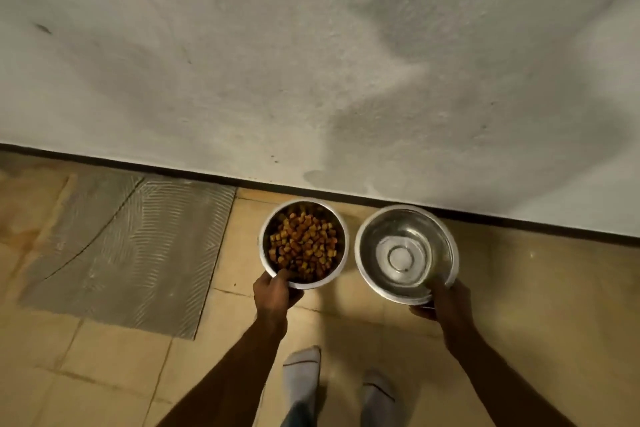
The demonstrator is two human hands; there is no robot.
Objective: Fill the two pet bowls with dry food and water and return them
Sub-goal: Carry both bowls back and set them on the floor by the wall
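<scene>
Two steel pet bowls sit side by side close to the wall. The left bowl (266, 246) holds a heap of brown dry food (304, 246). My left hand (275, 293) grips its near rim, thumb inside the edge. The right bowl (450, 246) holds clear water, its round base showing through. My right hand (446, 300) grips that bowl's near rim from below and outside. I cannot tell whether the bowls rest on the floor or hang just above it.
A rough white wall (311, 62) with a dark baseboard (138, 165) rises right behind the bowls. The floor is tan tile (114, 357), with a grey grooved patch (131, 253) to the left. My two feet in grey socks (301, 378) stand below the bowls.
</scene>
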